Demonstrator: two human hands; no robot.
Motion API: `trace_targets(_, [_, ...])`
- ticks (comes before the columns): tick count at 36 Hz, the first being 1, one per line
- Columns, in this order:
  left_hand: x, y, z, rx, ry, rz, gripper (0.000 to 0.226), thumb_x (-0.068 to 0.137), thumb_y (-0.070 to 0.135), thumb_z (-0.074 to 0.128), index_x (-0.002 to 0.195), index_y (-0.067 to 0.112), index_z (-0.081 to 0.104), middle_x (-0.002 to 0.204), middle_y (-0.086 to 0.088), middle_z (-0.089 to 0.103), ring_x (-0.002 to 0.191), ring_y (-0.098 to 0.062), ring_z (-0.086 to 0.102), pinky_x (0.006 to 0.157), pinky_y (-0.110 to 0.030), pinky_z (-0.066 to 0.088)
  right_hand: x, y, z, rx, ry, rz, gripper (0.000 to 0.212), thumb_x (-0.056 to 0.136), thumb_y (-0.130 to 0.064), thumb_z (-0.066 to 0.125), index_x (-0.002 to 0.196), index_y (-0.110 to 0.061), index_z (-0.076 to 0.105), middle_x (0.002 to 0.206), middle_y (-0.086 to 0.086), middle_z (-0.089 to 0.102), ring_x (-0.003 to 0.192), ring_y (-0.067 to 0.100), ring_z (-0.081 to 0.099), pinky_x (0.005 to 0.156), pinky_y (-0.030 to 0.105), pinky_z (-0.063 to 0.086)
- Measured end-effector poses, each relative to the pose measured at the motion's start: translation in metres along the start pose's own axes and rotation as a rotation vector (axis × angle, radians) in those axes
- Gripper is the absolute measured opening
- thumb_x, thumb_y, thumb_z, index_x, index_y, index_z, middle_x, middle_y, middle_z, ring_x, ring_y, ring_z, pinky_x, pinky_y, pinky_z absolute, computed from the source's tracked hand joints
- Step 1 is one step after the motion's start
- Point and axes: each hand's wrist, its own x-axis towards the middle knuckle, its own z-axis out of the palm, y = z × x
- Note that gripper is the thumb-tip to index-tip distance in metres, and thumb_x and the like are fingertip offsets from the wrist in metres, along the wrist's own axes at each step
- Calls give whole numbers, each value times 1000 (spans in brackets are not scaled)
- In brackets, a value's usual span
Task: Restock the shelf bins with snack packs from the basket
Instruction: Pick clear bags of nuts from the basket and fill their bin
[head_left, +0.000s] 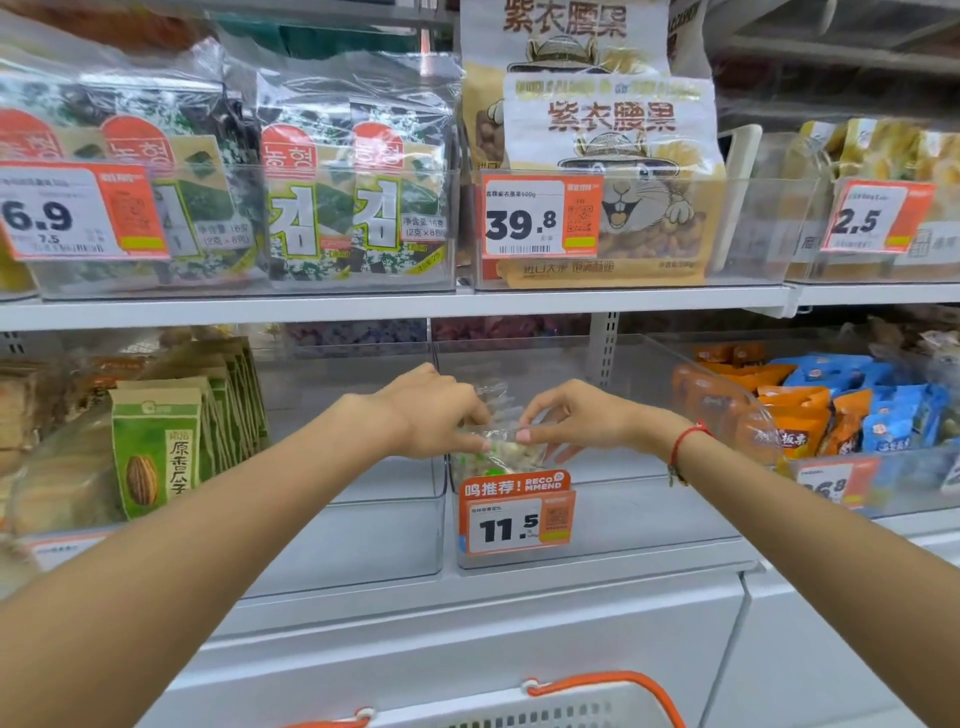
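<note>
A clear snack pack (500, 451) with pale and green pieces stands at the front of a clear shelf bin (613, 525) on the lower shelf, behind an orange 11.5 price tag (517, 514). My left hand (434, 413) pinches the pack's top edge from the left. My right hand (569, 415) pinches the same edge from the right. The rest of this bin looks bare behind the pack. A white basket (550, 709) with orange handles shows at the bottom edge; its contents are hidden.
A clear bin (363, 519) to the left holds green seed packs (156, 447). Orange and blue packs (831, 410) fill the bin on the right. The upper shelf carries seaweed packs (353, 197) and cashew bags (613, 171).
</note>
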Motion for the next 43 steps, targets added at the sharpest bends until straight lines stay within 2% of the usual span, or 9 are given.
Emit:
trace_targets(3, [7,1,2,5,-37,-18,31,94,43,52,98,16,66,100,1,69,97,-23,61,81,-33,35,6,-2,-2,-42,-28,21,15,85,-24,70,96,-13,72,89,7,72,79,19,70,73,28,59])
trace_targets(7, [15,9,0,100,-167,-52,25,84,38,63,102,20,65,105,2,68,93,-21,60,89,-35,42,13,-9,1,-75,-116,81,10,83,-23,72,91,-18,73,87,2,72,72,11,68,71,22,57])
trace_targets(15, [10,18,-8,53,-227,-97,31,86,35,56,113,20,59,94,0,55,86,-23,52,74,-33,43,13,-13,5,-99,-172,212,19,90,-29,65,106,-24,56,95,-5,67,81,8,67,67,19,53])
trace_targets(20, [7,10,-5,-24,-112,-82,31,92,30,51,120,23,62,117,2,67,106,-22,61,88,-35,48,-1,-2,-2,27,-270,214,34,91,-41,58,124,-32,58,117,-8,64,107,10,61,84,22,53])
trace_targets(24, [17,19,-4,-63,-14,-49,39,91,30,58,130,28,56,123,7,63,110,-16,59,80,-28,42,-1,2,-11,143,-266,270,48,94,-53,44,132,-24,53,124,1,61,112,19,61,94,33,52])
trace_targets(27, [25,22,-1,-76,-11,-73,36,89,18,60,124,26,61,120,2,64,108,-20,59,77,-29,43,6,6,-16,147,-80,274,41,101,-41,38,128,-15,55,116,6,63,100,21,65,88,33,55])
trace_targets(31, [28,16,-2,-119,-34,-78,33,86,19,64,118,28,66,114,5,67,105,-14,61,82,-28,49,28,14,-12,-50,13,230,39,99,-15,49,137,-8,46,137,10,50,92,19,63,73,23,55])
trace_targets(34, [26,12,-2,-124,-56,-77,34,86,26,65,120,34,64,112,8,68,104,-10,62,83,-29,50,42,16,-5,-55,-65,223,38,93,2,50,129,-10,56,139,7,48,94,19,65,82,28,56])
trace_targets(43, [29,16,-3,-70,-67,-71,31,86,27,65,117,29,66,110,6,69,104,-16,62,82,-30,50,47,26,2,101,90,79,14,86,-4,67,79,-16,63,93,0,58,73,9,59,55,14,49])
